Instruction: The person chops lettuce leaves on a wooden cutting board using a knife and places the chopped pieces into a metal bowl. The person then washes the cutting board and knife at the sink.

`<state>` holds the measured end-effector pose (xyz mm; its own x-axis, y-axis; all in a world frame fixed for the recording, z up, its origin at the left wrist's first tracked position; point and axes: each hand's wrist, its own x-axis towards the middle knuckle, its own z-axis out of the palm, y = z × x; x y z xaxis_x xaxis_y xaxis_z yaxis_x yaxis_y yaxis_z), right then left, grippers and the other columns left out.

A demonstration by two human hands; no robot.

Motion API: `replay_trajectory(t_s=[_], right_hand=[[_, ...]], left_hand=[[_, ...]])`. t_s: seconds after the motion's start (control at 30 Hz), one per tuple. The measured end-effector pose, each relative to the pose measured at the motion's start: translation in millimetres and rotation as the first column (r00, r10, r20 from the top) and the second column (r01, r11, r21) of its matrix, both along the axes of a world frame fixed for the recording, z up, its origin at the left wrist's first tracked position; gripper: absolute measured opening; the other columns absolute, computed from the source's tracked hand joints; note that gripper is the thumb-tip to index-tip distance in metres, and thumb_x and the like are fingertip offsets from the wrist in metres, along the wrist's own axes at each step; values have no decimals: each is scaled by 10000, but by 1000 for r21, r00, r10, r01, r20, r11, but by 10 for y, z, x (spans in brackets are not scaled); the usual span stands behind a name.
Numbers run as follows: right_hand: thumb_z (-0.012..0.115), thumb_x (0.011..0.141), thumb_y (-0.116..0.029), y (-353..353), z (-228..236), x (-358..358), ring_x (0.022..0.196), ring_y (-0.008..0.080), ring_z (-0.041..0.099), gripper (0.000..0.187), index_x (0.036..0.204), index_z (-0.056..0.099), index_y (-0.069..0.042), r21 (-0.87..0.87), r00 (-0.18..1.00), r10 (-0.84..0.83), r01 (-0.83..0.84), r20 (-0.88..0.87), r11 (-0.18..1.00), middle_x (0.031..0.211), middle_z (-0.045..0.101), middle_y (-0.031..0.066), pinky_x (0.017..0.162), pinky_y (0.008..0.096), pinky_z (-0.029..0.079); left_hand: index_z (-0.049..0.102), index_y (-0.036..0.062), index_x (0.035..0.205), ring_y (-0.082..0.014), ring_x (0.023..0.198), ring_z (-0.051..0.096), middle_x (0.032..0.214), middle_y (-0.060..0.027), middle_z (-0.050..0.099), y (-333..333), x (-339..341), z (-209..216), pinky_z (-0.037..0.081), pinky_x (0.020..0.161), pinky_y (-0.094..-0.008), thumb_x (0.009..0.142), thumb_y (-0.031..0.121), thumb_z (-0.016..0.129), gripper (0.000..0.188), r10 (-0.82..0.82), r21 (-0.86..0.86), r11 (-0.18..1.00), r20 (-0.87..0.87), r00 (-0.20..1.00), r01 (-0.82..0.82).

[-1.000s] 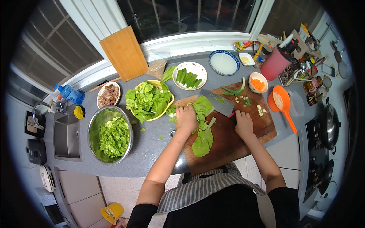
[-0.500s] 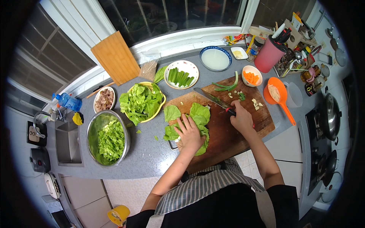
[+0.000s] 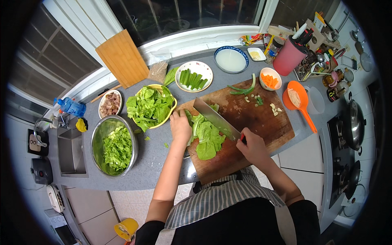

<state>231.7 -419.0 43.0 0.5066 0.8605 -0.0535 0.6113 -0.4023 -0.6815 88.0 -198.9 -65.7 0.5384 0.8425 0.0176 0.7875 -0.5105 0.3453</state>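
My right hand (image 3: 252, 148) is closed around the dark-and-red handle of a broad-bladed kitchen knife (image 3: 216, 119). Its blade slants up and left across the green lettuce leaves (image 3: 207, 139), hiding part of them. These leaves lie in a loose pile on the left part of the wooden cutting board (image 3: 261, 126). My left hand (image 3: 181, 125) is at the board's left edge, fingers drawn together against the side of the pile; its fingertips are partly hidden. Farther back on the board lie a green onion (image 3: 243, 89), chopped green bits and garlic pieces (image 3: 275, 110).
Left of the board stand a steel bowl of torn lettuce (image 3: 94, 143), a yellow basket of lettuce (image 3: 173, 108) and a plate of meat (image 3: 110, 116). Behind it are a plate of green pieces (image 3: 207, 70) and a blue-rimmed bowl (image 3: 218, 52). An orange strainer (image 3: 306, 114) sits right, near the stove (image 3: 335, 163).
My left hand has moved off the top of the leaves to their left side. The knife has come left and nearer, over the leaves, which are now gathered closer together.
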Motion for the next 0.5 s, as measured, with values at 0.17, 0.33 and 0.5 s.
replay_trajectory(t_s=[0.17, 0.33, 0.5], right_hand=[[578, 816, -170, -46, -35, -8, 720, 400, 573, 177, 868, 470, -40, -18, 1000, -17, 17, -25, 1000, 741, 565, 187, 611, 460, 441], [576, 817, -171, -48, -5, 36, 703, 390, 583, 177, 887, 472, -45, -14, 999, -39, 39, 9, 999, 737, 570, 179, 602, 456, 441], [551, 834, -186, 16, 100, -75, 684, 367, 602, 176, 914, 453, -63, -95, 996, 49, -42, 71, 995, 715, 581, 147, 604, 465, 462]], left_hand=[[658, 26, 992, -345, 918, 579, 978, -144, 622, 14, -34, -42, 456, 850, -436, 743, -10, 538, 279, 62, 2, 998, 170, 983, -64], [622, -14, 1067, -368, 1001, 581, 1100, -224, 588, -258, -89, 19, 474, 842, -432, 835, 144, 586, 283, -6, -165, 983, 393, 920, 77], [528, -13, 1138, -380, 1012, 531, 1131, -205, 520, -823, -21, 72, 429, 880, -426, 805, 189, 645, 407, -49, 169, 986, 259, 965, 5]])
